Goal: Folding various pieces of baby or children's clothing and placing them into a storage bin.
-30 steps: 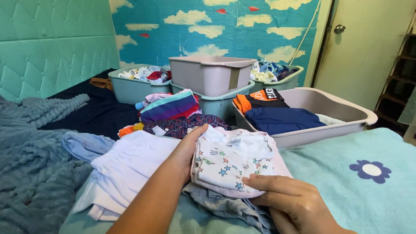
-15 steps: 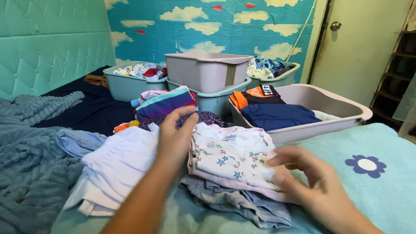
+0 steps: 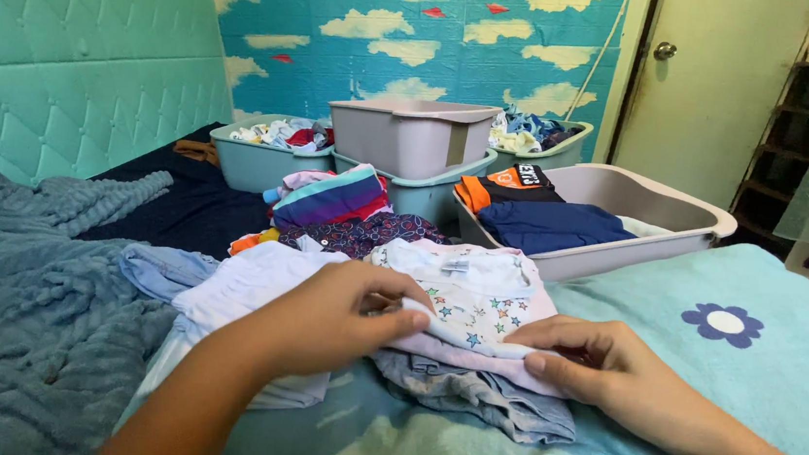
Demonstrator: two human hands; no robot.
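laundry lies half sorted: the star garment [image 3: 466, 306] sits folded at centre on a grey piece [image 3: 477, 400], with a pile [image 3: 347, 215] at 11 o'clock unfolded. left hand [image 3: 338, 319] pinches its near-left edge between thumb and fingers; right hand [image 3: 607, 367] curls on its near-right edge. tub [image 3: 657, 242] at 1 o'clock holds folded clothes. fingertips under the cloth are hidden; both forearms are cut off.
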